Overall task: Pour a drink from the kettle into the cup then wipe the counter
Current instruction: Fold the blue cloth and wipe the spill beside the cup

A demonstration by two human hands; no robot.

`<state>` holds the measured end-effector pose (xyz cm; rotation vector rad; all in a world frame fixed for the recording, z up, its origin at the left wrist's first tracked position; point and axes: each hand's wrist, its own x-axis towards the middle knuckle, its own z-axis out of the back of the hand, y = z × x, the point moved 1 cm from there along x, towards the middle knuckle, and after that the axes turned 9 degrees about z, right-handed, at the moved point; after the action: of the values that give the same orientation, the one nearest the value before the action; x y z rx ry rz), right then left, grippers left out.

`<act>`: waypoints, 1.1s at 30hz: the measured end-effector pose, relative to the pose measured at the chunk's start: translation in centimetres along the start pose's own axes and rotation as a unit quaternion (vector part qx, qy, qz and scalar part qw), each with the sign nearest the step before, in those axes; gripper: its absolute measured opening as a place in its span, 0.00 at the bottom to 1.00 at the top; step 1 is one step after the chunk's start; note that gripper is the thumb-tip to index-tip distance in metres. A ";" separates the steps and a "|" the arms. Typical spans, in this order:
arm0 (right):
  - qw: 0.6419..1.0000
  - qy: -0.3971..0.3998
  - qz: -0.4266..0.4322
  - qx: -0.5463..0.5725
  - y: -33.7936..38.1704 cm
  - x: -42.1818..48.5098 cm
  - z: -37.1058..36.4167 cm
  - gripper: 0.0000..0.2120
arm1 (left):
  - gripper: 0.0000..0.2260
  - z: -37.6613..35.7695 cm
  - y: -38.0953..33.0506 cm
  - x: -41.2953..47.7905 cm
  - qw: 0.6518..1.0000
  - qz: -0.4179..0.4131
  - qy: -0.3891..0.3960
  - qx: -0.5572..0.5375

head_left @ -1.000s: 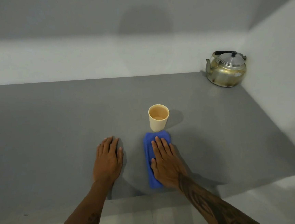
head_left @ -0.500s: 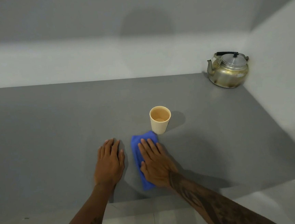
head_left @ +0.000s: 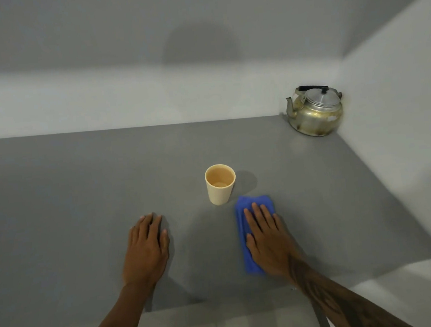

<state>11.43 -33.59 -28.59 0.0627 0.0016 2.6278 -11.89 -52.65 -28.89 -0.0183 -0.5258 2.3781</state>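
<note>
Neither grip clenches: right hand (head_left: 268,239) presses flat on a blue cloth (head_left: 246,259), left hand (head_left: 147,250) rests flat on the counter (head_left: 69,202). Filled cup (head_left: 220,185) stands just beside the cloth; a leftward wipe could topple it. Kettle (head_left: 315,111) sits in the far corner.

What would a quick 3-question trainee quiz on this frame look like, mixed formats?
1. True or false: the dented metal kettle stands in the counter's far right corner.
2. Which hand presses the folded blue cloth? A left hand B right hand
3. Fill in: the cream plastic cup stands ___, with some liquid in it.

Key: 1 true; 2 B; 3 upright.
</note>
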 end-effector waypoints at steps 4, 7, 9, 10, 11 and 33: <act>1.000 -0.013 -0.028 -0.005 1.1 3.5 0.4 0.28 | 0.25 -0.2 0.0 0.0 1.000 0.003 0.002 -0.002; 0.999 -0.003 0.043 -0.025 0.1 -0.5 -0.1 0.28 | 0.25 -0.1 0.2 0.0 1.000 0.001 -0.001 -0.005; 0.999 -0.014 0.028 -0.025 -2.6 -1.7 -0.1 0.29 | 0.25 0.1 0.0 0.0 1.000 0.005 0.004 -0.006; 1.000 -0.010 -0.003 -0.021 -4.1 -1.2 -0.1 0.29 | 0.25 0.1 0.0 0.0 1.000 0.005 0.006 -0.005; 0.999 -0.008 -0.040 -0.015 -5.3 0.1 -0.1 0.29 | 0.25 0.1 -0.1 0.0 1.000 0.006 0.005 -0.004; 0.991 0.044 0.005 0.123 -9.1 6.8 2.5 0.33 | 0.17 -1.0 -12.1 -4.3 0.990 0.030 0.024 -0.133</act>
<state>10.11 -22.34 -25.90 0.0314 0.3555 2.6252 -0.88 -46.79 -25.78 -0.2137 -0.8253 2.3430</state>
